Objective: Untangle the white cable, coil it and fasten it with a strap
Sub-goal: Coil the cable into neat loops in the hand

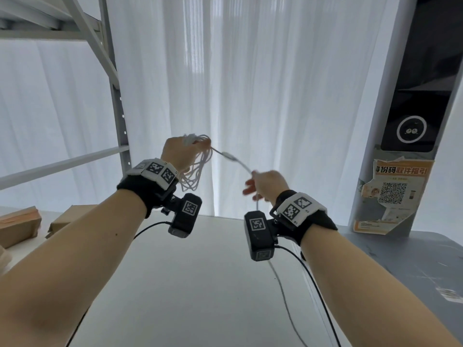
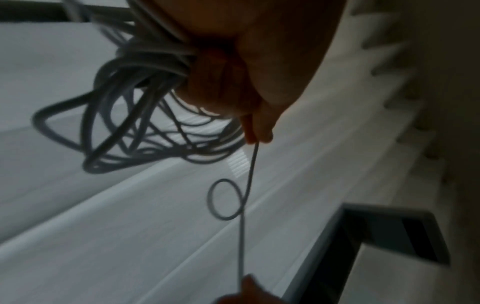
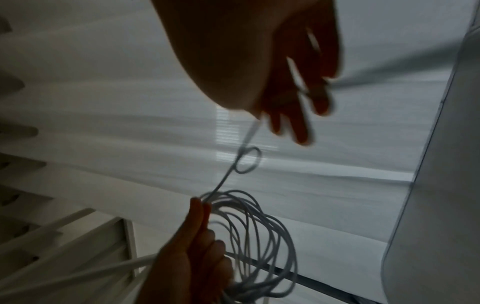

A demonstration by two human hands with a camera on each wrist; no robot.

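Note:
My left hand (image 1: 184, 150) is raised above the table and grips a bundle of coils of the white cable (image 1: 194, 172); the coils (image 2: 135, 115) hang below the fingers. From the left fingertips (image 2: 257, 133) a single strand runs across to my right hand (image 1: 263, 182), which pinches it. A small loop (image 2: 227, 200) sits in that strand between the hands; the same loop (image 3: 246, 160) shows in the right wrist view, above the coils (image 3: 257, 242). The rest of the cable (image 1: 280, 284) drops from the right hand toward the table. I see no strap.
A white table (image 1: 195, 284) lies below my arms, with cardboard boxes (image 1: 22, 226) at its left edge. A grey metal shelf frame (image 1: 117, 101) stands at the left, white curtains behind, and a dark machine with a poster (image 1: 395, 191) at the right.

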